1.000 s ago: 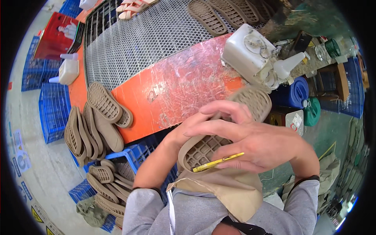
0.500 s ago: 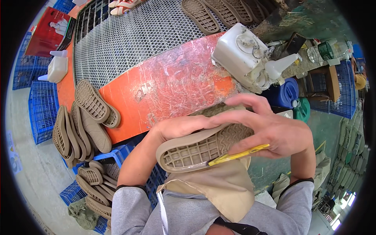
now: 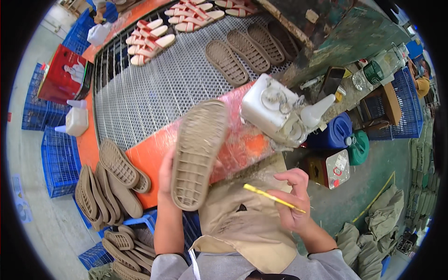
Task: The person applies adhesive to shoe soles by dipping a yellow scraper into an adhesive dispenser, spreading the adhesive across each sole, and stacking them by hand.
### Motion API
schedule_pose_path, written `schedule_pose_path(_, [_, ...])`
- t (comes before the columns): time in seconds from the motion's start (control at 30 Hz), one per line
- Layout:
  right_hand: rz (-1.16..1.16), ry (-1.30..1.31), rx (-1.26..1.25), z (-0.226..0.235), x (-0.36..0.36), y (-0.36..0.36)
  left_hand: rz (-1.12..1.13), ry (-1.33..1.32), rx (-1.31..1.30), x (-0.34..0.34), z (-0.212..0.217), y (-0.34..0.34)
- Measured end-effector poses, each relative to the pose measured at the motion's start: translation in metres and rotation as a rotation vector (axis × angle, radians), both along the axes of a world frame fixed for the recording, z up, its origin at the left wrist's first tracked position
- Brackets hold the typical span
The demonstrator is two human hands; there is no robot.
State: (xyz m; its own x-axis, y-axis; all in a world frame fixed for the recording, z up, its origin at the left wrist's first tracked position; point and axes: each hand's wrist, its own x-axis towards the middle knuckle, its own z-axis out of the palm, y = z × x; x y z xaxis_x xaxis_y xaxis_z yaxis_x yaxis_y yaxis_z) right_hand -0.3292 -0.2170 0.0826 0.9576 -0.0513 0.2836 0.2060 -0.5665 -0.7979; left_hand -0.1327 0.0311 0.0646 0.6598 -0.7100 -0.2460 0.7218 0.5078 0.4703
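A brown shoe sole [image 3: 198, 156] stands raised in front of me over the near edge of the orange table, its gridded, ribbed side showing. My left hand [image 3: 165, 172] is closed on it from the left and behind, so most of its fingers are hidden. Over my beige apron [image 3: 242, 224], apart from the sole, my right hand [image 3: 294, 198] pinches a slim yellow stick-like tool [image 3: 274, 198]. The tool points up and to the left, and its kind is unclear.
Several brown soles [image 3: 119, 186] are stacked at the table's left corner. More soles [image 3: 226, 60] and red-and-white sandals [image 3: 149, 42] lie on the mesh conveyor [image 3: 135, 91]. A white glue-stained container [image 3: 268, 107] stands right of the sole, beyond which are blue and green jugs [image 3: 358, 147].
The sole has swung from lying crosswise to near upright, farther from me, in my left hand. My right hand has drawn away from it with the yellow tool. The view has shifted.
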Motion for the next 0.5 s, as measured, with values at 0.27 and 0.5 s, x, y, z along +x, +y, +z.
schedule_pose_path(0.27, [-0.331,0.23,0.437,-0.019,0.009,-0.008,0.268,-0.069,0.109,0.218,-0.074,-0.069])
schedule_pose_path(0.5, [-0.405,0.283,0.441,-0.019,0.027,-0.015,0.456,0.004,0.266,0.417,-0.105,-0.193])
